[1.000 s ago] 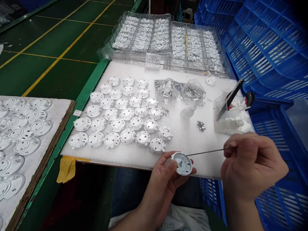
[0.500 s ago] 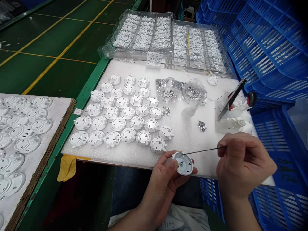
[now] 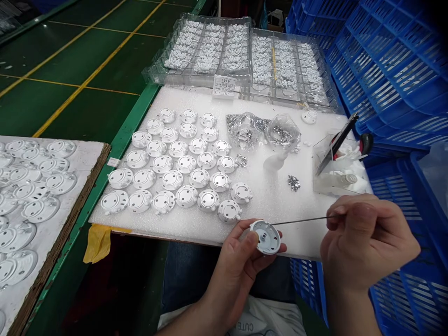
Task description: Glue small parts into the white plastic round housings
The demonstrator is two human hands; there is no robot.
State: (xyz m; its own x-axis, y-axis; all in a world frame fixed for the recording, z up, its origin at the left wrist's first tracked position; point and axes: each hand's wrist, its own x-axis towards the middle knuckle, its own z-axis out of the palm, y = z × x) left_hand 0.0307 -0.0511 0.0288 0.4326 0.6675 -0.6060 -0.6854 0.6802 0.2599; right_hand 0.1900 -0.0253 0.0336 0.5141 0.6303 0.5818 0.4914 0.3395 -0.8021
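Observation:
In my left hand (image 3: pixel 241 252) is a round white plastic housing (image 3: pixel 268 239), its hollow inner side turned up towards me. My right hand (image 3: pixel 366 238) grips a thin dark metal rod (image 3: pixel 303 220), and the rod's far end reaches the upper rim of the housing. Whatever handle the rod has is hidden in my fingers. Rows of similar white housings (image 3: pixel 186 164) lie face down or up on the white foam board (image 3: pixel 266 200), each showing small dark spots. A small heap of tiny metal parts (image 3: pixel 293 183) sits beyond my hands.
Two clear bags of small metal parts (image 3: pixel 282 131) stand mid-board. A clear box (image 3: pixel 324 175) with tools is at the right. Trays of white pieces (image 3: pixel 210 46) lie behind, blue crates (image 3: pixel 392 70) rise at the right, and another board (image 3: pixel 79 163) with housings is at the left.
My right hand has moved to the right, drawing the rod's tip from inside the housing to its rim. My left hand and the housing have barely moved.

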